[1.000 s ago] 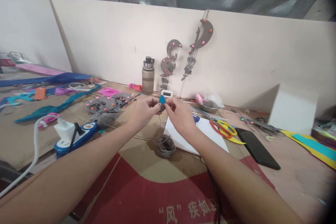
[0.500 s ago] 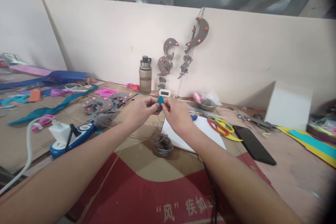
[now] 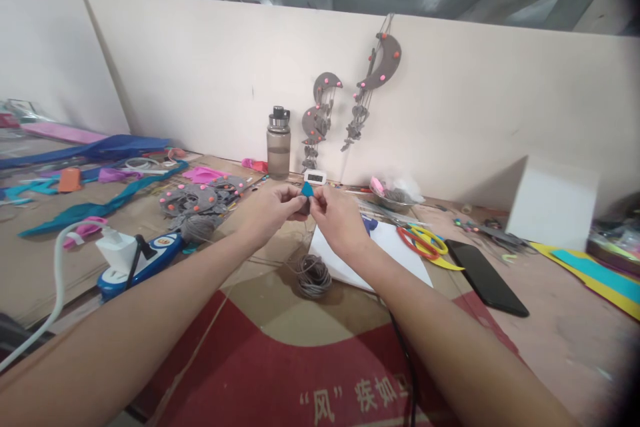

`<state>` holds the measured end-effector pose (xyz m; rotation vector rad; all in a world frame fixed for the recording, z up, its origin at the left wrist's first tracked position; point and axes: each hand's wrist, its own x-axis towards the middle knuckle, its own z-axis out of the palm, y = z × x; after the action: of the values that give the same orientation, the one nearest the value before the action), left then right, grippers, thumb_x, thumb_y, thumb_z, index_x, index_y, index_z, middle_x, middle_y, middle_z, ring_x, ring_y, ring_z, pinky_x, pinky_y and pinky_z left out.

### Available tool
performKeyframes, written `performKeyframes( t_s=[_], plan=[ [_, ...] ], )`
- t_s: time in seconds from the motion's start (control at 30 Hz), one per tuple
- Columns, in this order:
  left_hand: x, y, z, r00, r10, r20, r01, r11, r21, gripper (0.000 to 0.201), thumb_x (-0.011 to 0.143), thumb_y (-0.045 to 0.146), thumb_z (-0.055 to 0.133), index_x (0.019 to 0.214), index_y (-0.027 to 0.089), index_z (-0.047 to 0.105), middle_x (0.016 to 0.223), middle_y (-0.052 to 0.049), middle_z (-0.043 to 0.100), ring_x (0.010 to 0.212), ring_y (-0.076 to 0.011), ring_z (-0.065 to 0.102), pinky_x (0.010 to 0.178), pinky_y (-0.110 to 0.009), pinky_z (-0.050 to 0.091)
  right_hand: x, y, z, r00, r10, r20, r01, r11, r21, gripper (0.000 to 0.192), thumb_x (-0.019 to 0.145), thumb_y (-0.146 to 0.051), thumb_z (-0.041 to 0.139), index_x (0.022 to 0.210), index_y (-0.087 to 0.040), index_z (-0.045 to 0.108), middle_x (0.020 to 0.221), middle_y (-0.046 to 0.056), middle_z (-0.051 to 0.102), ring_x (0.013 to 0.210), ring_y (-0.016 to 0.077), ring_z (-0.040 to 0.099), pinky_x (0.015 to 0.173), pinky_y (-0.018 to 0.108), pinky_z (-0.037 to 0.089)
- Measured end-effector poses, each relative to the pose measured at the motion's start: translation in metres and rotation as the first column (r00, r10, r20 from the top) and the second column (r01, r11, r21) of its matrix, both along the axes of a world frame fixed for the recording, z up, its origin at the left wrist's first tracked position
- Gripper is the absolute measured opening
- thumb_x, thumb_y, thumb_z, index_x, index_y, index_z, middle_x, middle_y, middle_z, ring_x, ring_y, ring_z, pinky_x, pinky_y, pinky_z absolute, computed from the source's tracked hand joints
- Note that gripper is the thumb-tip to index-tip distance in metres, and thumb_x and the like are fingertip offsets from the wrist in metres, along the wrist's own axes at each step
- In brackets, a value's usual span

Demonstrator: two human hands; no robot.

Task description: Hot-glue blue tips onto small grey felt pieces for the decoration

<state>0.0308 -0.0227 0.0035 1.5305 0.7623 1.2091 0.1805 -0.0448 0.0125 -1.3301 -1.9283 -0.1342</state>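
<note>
My left hand (image 3: pixel 274 209) and my right hand (image 3: pixel 334 212) meet in front of me over the cardboard. Between their fingertips is a small teal felt piece (image 3: pixel 307 189), its pointed top sticking up. Both hands are pinched closed on it; something greyish below it is mostly hidden by the fingers. Just nearer to me lies a wound bundle of grey cord (image 3: pixel 314 276), from which a thin strand runs up toward the hands. Under my right wrist is a white sheet (image 3: pixel 395 260), with a blue tool (image 3: pixel 369 223) partly covered by that hand.
Red and yellow scissors (image 3: pixel 423 242) and a black phone (image 3: pixel 486 278) lie right. A blue power strip (image 3: pixel 145 263), grey felt pieces with dots (image 3: pixel 193 200) and teal felt (image 3: pixel 107 200) are left. Behind stand a bottle (image 3: pixel 279 147) and a small digital display (image 3: pixel 315 177); grey moon ornaments (image 3: pixel 383 63) hang there.
Both hands stay pinched on the teal felt piece with hardly any movement. The whole view has shifted very slightly.
</note>
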Motion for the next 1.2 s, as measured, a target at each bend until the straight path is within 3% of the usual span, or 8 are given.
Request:
performKeyframes(
  t_s=[0.33, 0.47, 0.57, 0.67, 0.8, 0.97, 1.07, 1.2],
  plan=[
    [0.004, 0.0, -0.003, 0.996, 0.082, 0.046, -0.082, 0.996, -0.018, 0.018, 0.067, 0.03, 0.071, 0.069, 0.014, 0.064, 0.066, -0.001, 0.062, 0.059, -0.0111, 0.057, 0.066, -0.03, 0.055, 0.0, 0.003, -0.002, 0.969, 0.101, -0.227, -0.126, 0.987, -0.1, 0.012, 0.085, -0.025, 0.052, 0.076, -0.02, 0.058, 0.067, 0.0, 0.06, 0.062, 0.0137, 0.052, 0.063, 0.027, 0.038],
    [0.003, 0.001, -0.005, 0.993, 0.063, 0.103, -0.06, 0.997, -0.039, 0.023, 0.069, 0.034, 0.071, 0.076, 0.013, 0.067, 0.077, -0.006, 0.068, 0.068, -0.0149, 0.062, 0.067, -0.032, 0.056, 0.001, 0.006, -0.003, 0.836, 0.173, -0.522, -0.315, 0.929, -0.197, 0.027, 0.09, -0.04, 0.042, 0.077, -0.02, 0.056, 0.066, -0.002, 0.058, 0.053, 0.0114, 0.053, 0.054, 0.025, 0.043],
    [0.004, 0.001, -0.005, 0.984, 0.037, 0.175, -0.019, 0.994, -0.104, 0.026, 0.069, 0.036, 0.073, 0.08, 0.013, 0.068, 0.084, -0.007, 0.069, 0.074, -0.0151, 0.064, 0.071, -0.032, 0.056, 0.001, 0.008, -0.005, 0.728, 0.177, -0.662, -0.392, 0.9, -0.191, 0.035, 0.089, -0.051, 0.041, 0.083, -0.02, 0.055, 0.07, -0.002, 0.056, 0.053, 0.0106, 0.053, 0.048, 0.024, 0.045],
    [0.006, 0.0, -0.004, 0.974, -0.01, 0.225, 0.041, 0.99, -0.134, 0.028, 0.069, 0.034, 0.075, 0.085, 0.012, 0.069, 0.088, -0.008, 0.07, 0.074, -0.0139, 0.064, 0.075, -0.031, 0.055, 0.0, 0.01, -0.01, 0.692, 0.185, -0.698, -0.411, 0.896, -0.17, 0.035, 0.085, -0.055, 0.047, 0.083, -0.021, 0.053, 0.07, -0.003, 0.054, 0.055, 0.0104, 0.053, 0.047, 0.022, 0.046],
    [0.007, -0.001, -0.006, 0.963, -0.066, 0.26, 0.105, 0.984, -0.14, 0.028, 0.07, 0.036, 0.075, 0.083, 0.012, 0.067, 0.087, -0.008, 0.07, 0.077, -0.016, 0.066, 0.079, -0.034, 0.055, 0.002, 0.015, -0.016, 0.723, 0.188, -0.664, -0.369, 0.918, -0.142, 0.027, 0.082, -0.046, 0.055, 0.076, -0.021, 0.049, 0.06, -0.006, 0.051, 0.048, 0.0092, 0.05, 0.047, 0.022, 0.043],
    [0.007, -0.001, -0.007, 0.962, -0.039, 0.269, 0.079, 0.987, -0.14, 0.027, 0.072, 0.038, 0.073, 0.077, 0.012, 0.065, 0.082, -0.006, 0.068, 0.077, -0.0159, 0.065, 0.075, -0.034, 0.057, 0.004, 0.02, -0.021, 0.717, 0.172, -0.676, -0.36, 0.921, -0.147, 0.024, 0.082, -0.042, 0.056, 0.073, -0.021, 0.049, 0.053, -0.007, 0.049, 0.045, 0.0096, 0.048, 0.049, 0.023, 0.039],
    [0.007, -0.001, -0.005, 0.963, -0.039, 0.268, 0.085, 0.983, -0.165, 0.025, 0.073, 0.036, 0.071, 0.076, 0.012, 0.065, 0.08, -0.007, 0.068, 0.074, -0.0149, 0.064, 0.07, -0.031, 0.057, 0.003, 0.022, -0.024, 0.658, 0.199, -0.726, -0.429, 0.891, -0.145, 0.025, 0.081, -0.044, 0.058, 0.075, -0.021, 0.049, 0.051, -0.008, 0.047, 0.045, 0.0093, 0.046, 0.049, 0.022, 0.037],
    [0.008, -0.001, -0.003, 0.952, 0.019, 0.305, 0.048, 0.976, -0.21, 0.022, 0.074, 0.032, 0.069, 0.073, 0.011, 0.063, 0.081, -0.008, 0.068, 0.072, -0.0138, 0.064, 0.068, -0.029, 0.057, 0.001, 0.024, -0.029, 0.515, 0.206, -0.832, -0.546, 0.827, -0.133, 0.038, 0.08, -0.06, 0.053, 0.079, -0.022, 0.05, 0.061, -0.006, 0.047, 0.05, 0.0092, 0.047, 0.05, 0.023, 0.041]
  ],
)
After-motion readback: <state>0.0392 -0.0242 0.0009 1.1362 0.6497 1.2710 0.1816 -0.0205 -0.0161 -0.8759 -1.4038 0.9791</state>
